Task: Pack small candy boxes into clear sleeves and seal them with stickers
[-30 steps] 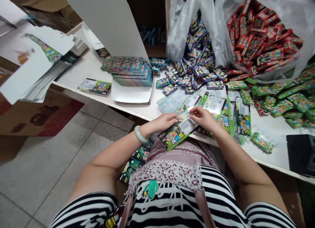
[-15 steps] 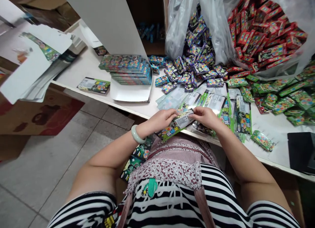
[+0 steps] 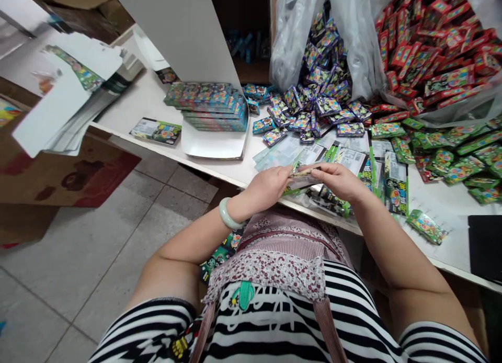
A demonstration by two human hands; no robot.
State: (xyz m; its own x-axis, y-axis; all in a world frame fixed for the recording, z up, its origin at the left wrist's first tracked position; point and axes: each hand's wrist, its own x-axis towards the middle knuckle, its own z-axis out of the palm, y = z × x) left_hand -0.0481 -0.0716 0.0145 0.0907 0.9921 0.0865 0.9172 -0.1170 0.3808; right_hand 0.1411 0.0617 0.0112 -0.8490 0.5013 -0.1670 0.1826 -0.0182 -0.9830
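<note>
A flat printed packet (image 3: pixel 304 179) is held edge-on between both hands, over the front edge of the white table (image 3: pixel 212 169). My left hand (image 3: pixel 271 186), with a pale bangle at the wrist, closes its fingers on the packet's left end. The right end is pinched by the thumb and fingers of my right hand (image 3: pixel 338 181). Beneath and behind the hands lie several printed packets (image 3: pixel 395 182) with green edges. Small purple boxes (image 3: pixel 327 106) are scattered just behind them.
An open display box (image 3: pixel 214 143) holds rows of small boxes at centre left. Bags of purple and red boxes (image 3: pixel 443 54) stand at the back; green boxes (image 3: pixel 466 161) lie right. Folded white cartons (image 3: pixel 74 112) are at left, a black object (image 3: pixel 485 248) at far right.
The packet has tilted from showing its printed face to nearly edge-on. My left hand has moved slightly right and up over it, and the whole view has shifted a little.
</note>
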